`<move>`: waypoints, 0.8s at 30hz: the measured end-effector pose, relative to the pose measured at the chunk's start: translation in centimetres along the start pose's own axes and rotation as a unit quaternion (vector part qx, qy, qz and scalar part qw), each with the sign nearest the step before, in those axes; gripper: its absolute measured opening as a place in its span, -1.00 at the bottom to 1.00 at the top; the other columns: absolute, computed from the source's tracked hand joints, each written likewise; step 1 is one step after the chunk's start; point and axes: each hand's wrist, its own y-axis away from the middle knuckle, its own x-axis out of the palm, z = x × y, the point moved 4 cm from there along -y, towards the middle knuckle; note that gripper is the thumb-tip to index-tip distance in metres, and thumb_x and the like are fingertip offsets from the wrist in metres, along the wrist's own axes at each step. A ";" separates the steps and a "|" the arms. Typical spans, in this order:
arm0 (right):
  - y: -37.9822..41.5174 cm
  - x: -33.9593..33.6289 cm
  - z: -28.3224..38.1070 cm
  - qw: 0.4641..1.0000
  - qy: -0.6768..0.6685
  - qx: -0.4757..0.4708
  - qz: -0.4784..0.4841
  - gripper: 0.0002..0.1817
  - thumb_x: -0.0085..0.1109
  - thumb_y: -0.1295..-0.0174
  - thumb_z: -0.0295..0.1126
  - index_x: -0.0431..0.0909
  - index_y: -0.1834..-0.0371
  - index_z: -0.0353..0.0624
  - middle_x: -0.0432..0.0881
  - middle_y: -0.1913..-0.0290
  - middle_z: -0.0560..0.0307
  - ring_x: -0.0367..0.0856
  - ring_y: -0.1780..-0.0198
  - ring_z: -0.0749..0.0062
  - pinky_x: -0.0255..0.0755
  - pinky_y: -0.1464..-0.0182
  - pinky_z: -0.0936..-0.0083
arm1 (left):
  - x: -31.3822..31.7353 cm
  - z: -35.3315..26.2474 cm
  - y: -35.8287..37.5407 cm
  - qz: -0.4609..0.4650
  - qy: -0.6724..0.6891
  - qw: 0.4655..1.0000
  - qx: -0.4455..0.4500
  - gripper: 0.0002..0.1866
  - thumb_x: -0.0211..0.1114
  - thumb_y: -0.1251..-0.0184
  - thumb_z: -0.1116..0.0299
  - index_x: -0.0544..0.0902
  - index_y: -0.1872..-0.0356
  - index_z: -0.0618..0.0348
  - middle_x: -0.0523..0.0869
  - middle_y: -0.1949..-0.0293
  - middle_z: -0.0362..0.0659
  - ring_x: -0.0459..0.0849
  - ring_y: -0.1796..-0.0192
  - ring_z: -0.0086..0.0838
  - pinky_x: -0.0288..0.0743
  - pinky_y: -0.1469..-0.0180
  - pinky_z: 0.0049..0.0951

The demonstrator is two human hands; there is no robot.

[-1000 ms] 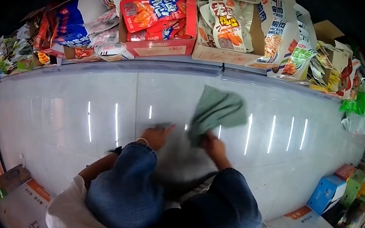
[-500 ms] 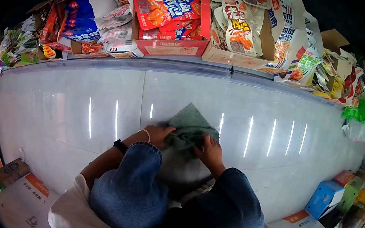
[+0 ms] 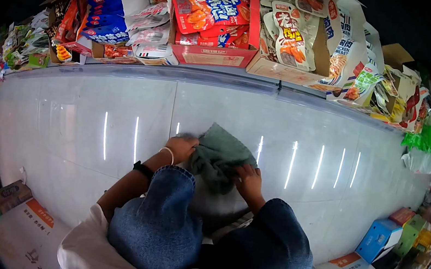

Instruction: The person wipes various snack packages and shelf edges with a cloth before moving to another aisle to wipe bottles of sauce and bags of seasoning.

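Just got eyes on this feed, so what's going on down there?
A person with bent knees has a green cloth in both hands: the left hand at one edge, the right hand at the other. It hangs crumpled between them, above or against the pale floor; I can't tell which. Beyond the floor stand open boxes of snack packets.

On the white packaging (image 3: 341, 52), far and right of centre, we read "胸肉" and "CHICKEN BREAST".
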 end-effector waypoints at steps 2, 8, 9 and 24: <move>-0.4 -0.6 -0.4 1.000 0.016 0.003 -0.012 -0.87 0.20 0.06 -0.37 0.56 0.40 -0.06 0.48 0.38 0.13 0.47 0.28 0.23 0.24 0.21 0.36 | -1.1 0.4 0.4 -0.017 0.017 1.000 0.002 -0.79 0.05 -0.19 0.30 0.46 0.16 0.04 0.57 0.20 -0.08 0.53 0.11 -0.16 0.41 0.09 -0.23; -1.8 -3.9 -2.6 0.993 -0.028 0.061 -0.095 -0.94 0.14 0.02 -0.46 0.52 0.44 -0.13 0.48 0.40 0.11 0.47 0.31 0.20 0.32 0.27 0.32 | -5.9 -0.6 0.8 -0.082 0.091 0.992 0.016 -0.86 0.09 -0.21 0.37 0.51 0.24 0.13 0.61 0.32 -0.09 0.59 0.27 -0.25 0.45 0.20 -0.37; -2.4 -5.1 -3.1 0.986 -0.054 0.083 -0.134 -0.94 0.14 0.00 -0.48 0.52 0.43 -0.15 0.50 0.41 0.11 0.49 0.37 0.22 0.35 0.33 0.35 | -7.0 -1.0 0.9 -0.082 0.091 0.992 0.016 -0.86 0.09 -0.21 0.37 0.51 0.24 0.13 0.61 0.32 -0.09 0.59 0.27 -0.25 0.45 0.20 -0.37; -14.0 -17.5 0.1 0.970 -0.057 -0.027 -0.236 -0.70 0.03 -0.10 -0.57 0.39 0.06 -0.22 0.52 0.12 0.03 0.45 0.02 0.20 0.28 -0.07 0.34 | -18.0 -2.8 0.0 -0.369 0.437 0.820 -0.013 -0.83 -0.01 -0.32 0.48 0.45 0.12 0.28 0.66 0.32 -0.12 0.65 0.21 -0.48 0.51 0.27 -0.57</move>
